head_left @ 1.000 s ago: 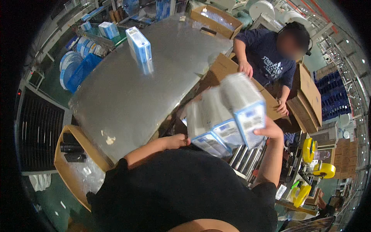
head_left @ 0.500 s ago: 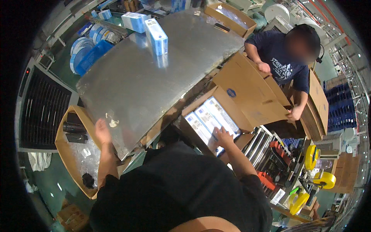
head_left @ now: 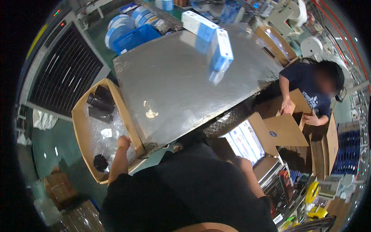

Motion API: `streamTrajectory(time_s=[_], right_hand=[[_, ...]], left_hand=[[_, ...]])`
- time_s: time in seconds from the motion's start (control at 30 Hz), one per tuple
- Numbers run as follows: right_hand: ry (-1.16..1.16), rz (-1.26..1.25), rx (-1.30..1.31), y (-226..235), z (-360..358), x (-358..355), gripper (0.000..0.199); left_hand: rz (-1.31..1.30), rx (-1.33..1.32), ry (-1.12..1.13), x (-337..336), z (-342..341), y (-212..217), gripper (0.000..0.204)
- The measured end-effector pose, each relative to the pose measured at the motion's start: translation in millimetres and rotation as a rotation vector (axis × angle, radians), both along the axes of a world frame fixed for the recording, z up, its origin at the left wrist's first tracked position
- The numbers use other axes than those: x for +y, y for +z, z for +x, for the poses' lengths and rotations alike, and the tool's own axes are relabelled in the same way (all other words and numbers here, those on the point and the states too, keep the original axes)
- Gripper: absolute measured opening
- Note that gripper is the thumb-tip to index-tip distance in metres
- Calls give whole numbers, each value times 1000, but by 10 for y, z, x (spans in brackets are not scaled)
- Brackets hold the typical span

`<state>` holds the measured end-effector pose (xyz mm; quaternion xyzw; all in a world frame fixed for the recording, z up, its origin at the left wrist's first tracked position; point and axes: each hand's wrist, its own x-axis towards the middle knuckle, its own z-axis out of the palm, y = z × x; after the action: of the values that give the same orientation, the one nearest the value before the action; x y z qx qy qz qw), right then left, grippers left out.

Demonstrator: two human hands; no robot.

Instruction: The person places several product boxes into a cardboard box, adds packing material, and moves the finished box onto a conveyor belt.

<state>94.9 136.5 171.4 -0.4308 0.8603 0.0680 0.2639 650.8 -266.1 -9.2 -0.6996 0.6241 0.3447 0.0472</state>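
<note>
My left hand [head_left: 123,142] is over a cardboard box of crumpled clear plastic [head_left: 110,133], close to its table-side wall. Its fingers look curled in, and whatever may be in them cannot be made out. On the right, my right hand [head_left: 244,164] is at the near side of an open carton [head_left: 258,129], its fingers mostly hidden. White and blue packages [head_left: 245,141] lie side by side inside that carton. Two white and blue boxes, one upright [head_left: 223,48] and another [head_left: 199,24] touching or close behind it, stand at the metal table's far side.
The metal table [head_left: 174,81] spans the middle, its corner close to my left arm. At right, a co-worker [head_left: 309,92] handles folded cardboard [head_left: 288,127]. Tape rolls [head_left: 312,192] and tools lie at lower right. A blue basket [head_left: 137,38] is beyond the table's left end.
My view has swung left. My left hand has gone from beside the table corner to over the plastic-filled box. My right hand has drawn back from the packages to the carton's near side.
</note>
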Motion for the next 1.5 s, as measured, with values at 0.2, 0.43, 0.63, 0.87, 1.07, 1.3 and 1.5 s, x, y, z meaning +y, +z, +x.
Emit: streamTrajectory(time_s=[0.2, 0.43, 0.63, 0.87, 1.07, 1.3, 1.5], right_hand=[[41, -85, -51, 67, -20, -39, 30], [-63, -258, -188, -126, -72, 73, 42], [-201, -839, -422, 415, 340, -854, 28], [-500, -991, -1204, 431, 337, -1358, 25], [-511, -556, 15, -411, -863, -241, 29], [-561, -24, -64, -1002, -1440, 267, 45], [-867, -438, -423, -1115, -1448, 219, 45]], left_hand=[[-452, -141, 75, 97, 968, 557, 34], [-981, 879, 922, 93, 519, 1104, 41], [-800, 1217, 367, 395, -1856, 2147, 21], [-698, 1051, -625, 1379, -3818, 2164, 22], [-312, 1052, -483, 1827, -3990, 1999, 29], [-255, 973, -474, 1972, -4064, 1892, 22], [-143, 828, -583, 1711, -4191, 1868, 30]])
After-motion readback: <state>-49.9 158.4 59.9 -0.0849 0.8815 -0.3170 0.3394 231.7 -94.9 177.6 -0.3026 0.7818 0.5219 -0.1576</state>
